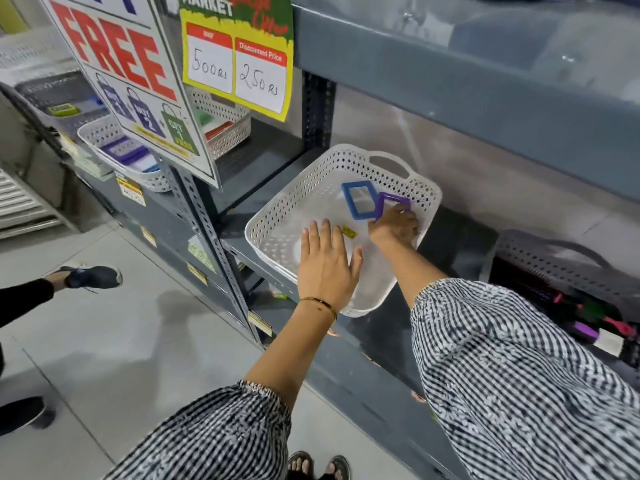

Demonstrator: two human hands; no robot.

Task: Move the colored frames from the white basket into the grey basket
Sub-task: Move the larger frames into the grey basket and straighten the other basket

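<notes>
Retail shop aisle — grey slotted-steel shelving with small yellow price stickers along the shelf edges. Large hanging white sign reading "FREE" in red, yellow-and-green offer card (handwritten 500 rs, discounted 250 rs). White perforated plastic baskets of stock — pale tiled floor.

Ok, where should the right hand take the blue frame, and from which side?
Probably by the blue frame's near short bar, from above: it lies flat in the white basket, its centre open, and the purple frame under the right hand crowds its right side.
</notes>
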